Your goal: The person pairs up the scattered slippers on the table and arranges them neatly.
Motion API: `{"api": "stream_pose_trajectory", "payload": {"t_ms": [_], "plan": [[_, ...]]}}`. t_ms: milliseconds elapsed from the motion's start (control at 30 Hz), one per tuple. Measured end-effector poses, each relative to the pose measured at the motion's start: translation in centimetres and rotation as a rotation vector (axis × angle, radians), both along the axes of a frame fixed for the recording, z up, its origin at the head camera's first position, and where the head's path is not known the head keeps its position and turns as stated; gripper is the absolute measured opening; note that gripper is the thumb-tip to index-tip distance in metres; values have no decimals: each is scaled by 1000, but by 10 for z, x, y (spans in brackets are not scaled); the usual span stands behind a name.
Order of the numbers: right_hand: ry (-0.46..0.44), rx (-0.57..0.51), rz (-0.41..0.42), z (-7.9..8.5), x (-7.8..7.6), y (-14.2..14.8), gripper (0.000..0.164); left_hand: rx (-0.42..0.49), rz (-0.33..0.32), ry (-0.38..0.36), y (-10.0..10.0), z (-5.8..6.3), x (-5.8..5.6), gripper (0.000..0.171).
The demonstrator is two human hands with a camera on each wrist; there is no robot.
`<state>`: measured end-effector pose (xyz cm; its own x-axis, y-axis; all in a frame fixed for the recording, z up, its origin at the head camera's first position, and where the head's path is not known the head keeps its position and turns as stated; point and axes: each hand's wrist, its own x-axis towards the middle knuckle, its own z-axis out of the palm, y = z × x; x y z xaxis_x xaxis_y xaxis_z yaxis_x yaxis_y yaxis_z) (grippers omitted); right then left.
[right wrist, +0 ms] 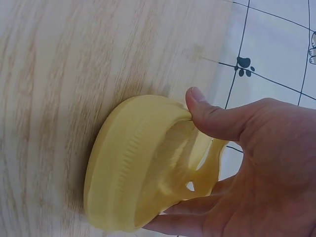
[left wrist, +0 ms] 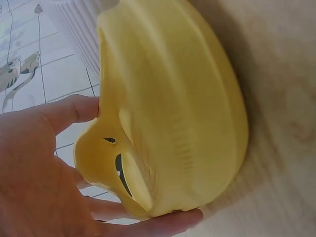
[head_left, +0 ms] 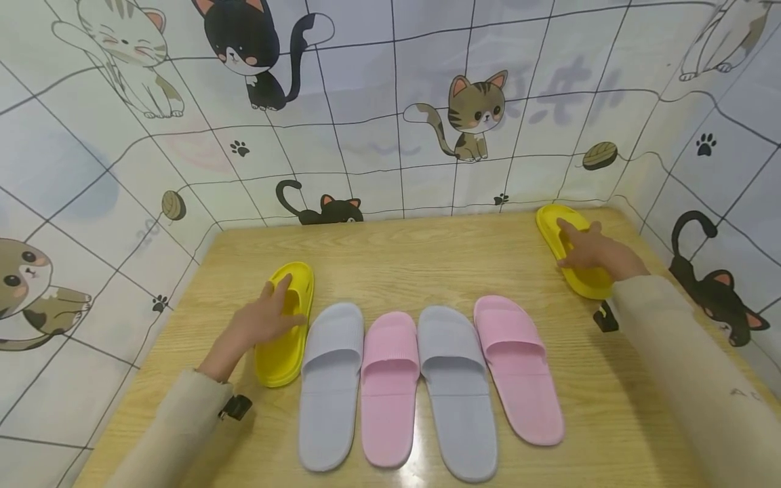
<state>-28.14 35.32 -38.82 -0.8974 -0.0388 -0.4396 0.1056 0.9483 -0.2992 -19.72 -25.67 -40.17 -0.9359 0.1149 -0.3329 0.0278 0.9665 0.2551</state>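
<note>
At the left of the row in the head view, my left hand (head_left: 262,322) grips a yellow slipper (head_left: 282,366) by its strap. The left wrist view shows the thumb on one side of this slipper (left wrist: 182,98) and the fingers on the other. Far off at the back right, my right hand (head_left: 592,252) holds a second yellow slipper (head_left: 588,283) across its upper. In the right wrist view its thumb presses one edge of the slipper (right wrist: 116,173), with fingers at the opposite edge. Both yellow slippers appear to rest on the wooden surface.
Between the hands, a grey slipper (head_left: 326,423), a pink slipper (head_left: 387,423), another grey slipper (head_left: 466,420) and another pink slipper (head_left: 531,403) lie side by side on the wooden tabletop (head_left: 421,261). Cat-patterned walls (head_left: 366,156) enclose the back and both sides.
</note>
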Motion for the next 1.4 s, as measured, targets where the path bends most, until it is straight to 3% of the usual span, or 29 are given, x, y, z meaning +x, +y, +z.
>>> {"api": "stream_pose_trajectory", "payload": {"t_ms": [600,767,900,967,1200,1400], "plan": [[8,-4,-14,5,-8,-2,103,66,32,4,2,3,-35,97],[17,8,-9,5,-8,-2,103,53,77,57,2,-1,-41,105],[9,-16,1,3,-8,0,104,35,140,129,5,-4,-39,110],[3,-31,12,2,-8,1,105,22,158,123,8,-3,-35,115],[5,-65,9,1,-9,5,106,-20,107,16,17,3,-21,124],[6,-71,-5,1,-8,4,106,-6,89,3,11,0,-27,125]]}}
